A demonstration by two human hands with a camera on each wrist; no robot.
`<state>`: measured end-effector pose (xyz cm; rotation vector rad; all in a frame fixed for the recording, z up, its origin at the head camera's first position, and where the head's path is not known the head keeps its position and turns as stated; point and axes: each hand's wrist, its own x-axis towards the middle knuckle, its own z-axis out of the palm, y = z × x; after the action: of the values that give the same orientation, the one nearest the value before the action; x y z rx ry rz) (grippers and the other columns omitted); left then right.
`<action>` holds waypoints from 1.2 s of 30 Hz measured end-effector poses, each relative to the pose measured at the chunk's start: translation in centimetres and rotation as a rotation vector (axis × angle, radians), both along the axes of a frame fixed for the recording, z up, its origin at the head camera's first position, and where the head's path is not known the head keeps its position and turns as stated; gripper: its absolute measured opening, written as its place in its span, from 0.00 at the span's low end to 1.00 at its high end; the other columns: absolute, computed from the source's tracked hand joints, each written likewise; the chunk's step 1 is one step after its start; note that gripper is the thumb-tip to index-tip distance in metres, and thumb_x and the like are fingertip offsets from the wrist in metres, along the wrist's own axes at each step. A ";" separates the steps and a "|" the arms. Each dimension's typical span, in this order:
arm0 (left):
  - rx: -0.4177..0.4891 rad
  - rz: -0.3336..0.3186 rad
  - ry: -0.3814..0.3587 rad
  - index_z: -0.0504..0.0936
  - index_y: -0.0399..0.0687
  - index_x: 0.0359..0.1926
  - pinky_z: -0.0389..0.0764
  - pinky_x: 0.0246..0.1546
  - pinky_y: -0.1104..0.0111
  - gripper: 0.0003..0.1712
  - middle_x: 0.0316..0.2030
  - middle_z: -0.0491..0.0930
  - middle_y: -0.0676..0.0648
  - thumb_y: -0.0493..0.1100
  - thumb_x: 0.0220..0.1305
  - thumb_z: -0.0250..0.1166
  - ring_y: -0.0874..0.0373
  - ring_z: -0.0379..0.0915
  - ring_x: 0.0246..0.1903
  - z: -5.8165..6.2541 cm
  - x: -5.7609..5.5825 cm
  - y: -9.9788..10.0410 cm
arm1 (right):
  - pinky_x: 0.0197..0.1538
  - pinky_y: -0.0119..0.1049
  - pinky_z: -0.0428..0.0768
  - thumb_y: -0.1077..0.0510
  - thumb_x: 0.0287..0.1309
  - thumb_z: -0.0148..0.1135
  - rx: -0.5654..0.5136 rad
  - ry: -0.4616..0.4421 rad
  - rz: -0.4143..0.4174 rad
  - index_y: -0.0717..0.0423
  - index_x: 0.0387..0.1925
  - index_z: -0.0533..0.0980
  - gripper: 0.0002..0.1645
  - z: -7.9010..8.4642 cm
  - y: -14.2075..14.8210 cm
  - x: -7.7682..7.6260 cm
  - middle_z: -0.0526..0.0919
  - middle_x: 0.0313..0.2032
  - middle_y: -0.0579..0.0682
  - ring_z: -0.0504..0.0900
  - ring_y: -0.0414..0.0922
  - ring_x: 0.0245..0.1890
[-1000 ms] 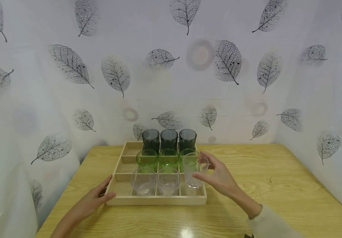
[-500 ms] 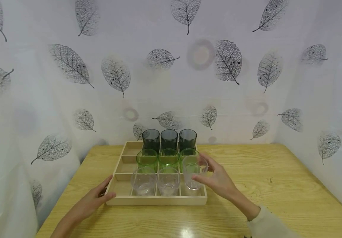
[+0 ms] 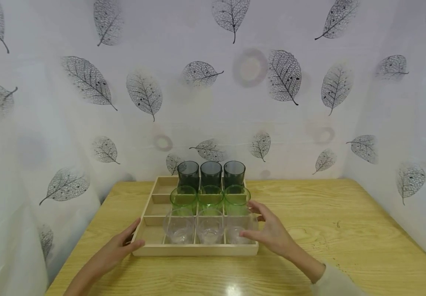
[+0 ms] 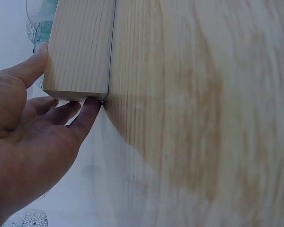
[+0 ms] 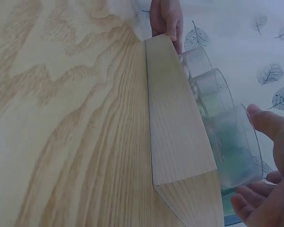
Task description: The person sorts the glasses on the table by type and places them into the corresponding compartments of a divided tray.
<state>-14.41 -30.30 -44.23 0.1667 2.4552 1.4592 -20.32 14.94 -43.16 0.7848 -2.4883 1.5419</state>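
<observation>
A wooden divided tray (image 3: pixel 194 250) lies on the table. At its front left corner, my left hand (image 3: pixel 113 250) grips the wall, thumb at the front and fingers along the side. My right hand (image 3: pixel 273 232) has thumb and fingers around a clear glass (image 3: pixel 236 231) at the right end of the front row. This glass stands upright in its compartment; in the right wrist view, the thumb (image 5: pixel 264 118) touches near its rim. Beside it in the same row stand two more clear glasses, a middle one (image 3: pixel 210 228) and a left one (image 3: pixel 179 229).
Three green glasses, one of them at the left (image 3: pixel 183 200), fill the middle row, and three dark grey glasses, one at the left (image 3: pixel 188 174), the back row. The tray's left column holds no glass. A leaf-patterned curtain (image 3: pixel 198 111) hangs behind the wooden table (image 3: pixel 309 209).
My right hand has lowered the clear glass into the front right compartment, moving slightly down. My left hand has stayed on the tray corner, and the tray has not visibly moved.
</observation>
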 end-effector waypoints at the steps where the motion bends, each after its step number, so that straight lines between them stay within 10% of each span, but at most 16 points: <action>1: -0.001 0.001 0.000 0.39 0.38 0.83 0.64 0.68 0.38 0.46 0.80 0.36 0.31 0.49 0.80 0.57 0.25 0.44 0.74 0.0 0.0 0.0 | 0.56 0.46 0.81 0.55 0.48 0.84 -0.002 0.006 0.005 0.71 0.70 0.66 0.54 0.0 0.1 0.0 0.77 0.62 0.64 0.78 0.62 0.59; 25: -0.093 0.000 0.049 0.47 0.38 0.82 0.75 0.61 0.42 0.46 0.78 0.47 0.27 0.50 0.77 0.61 0.23 0.57 0.70 0.1 -0.1 -0.4 | 0.56 0.44 0.82 0.56 0.66 0.70 0.016 -0.035 0.008 0.70 0.71 0.66 0.39 0.4 2.2 -0.2 0.79 0.59 0.63 0.79 0.61 0.58; 36: -0.255 0.078 0.241 0.53 0.36 0.81 0.81 0.52 0.43 0.44 0.72 0.58 0.21 0.51 0.77 0.61 0.26 0.73 0.60 3.6 0.2 -0.2 | 0.49 0.53 0.81 0.54 0.77 0.57 0.180 0.099 -0.059 0.60 0.76 0.64 0.32 2.9 4.6 -0.4 0.74 0.67 0.61 0.79 0.57 0.56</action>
<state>-14.18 -30.52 -40.68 0.2061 2.8452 1.1995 -20.71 19.51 -40.22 0.7824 -2.5779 1.2424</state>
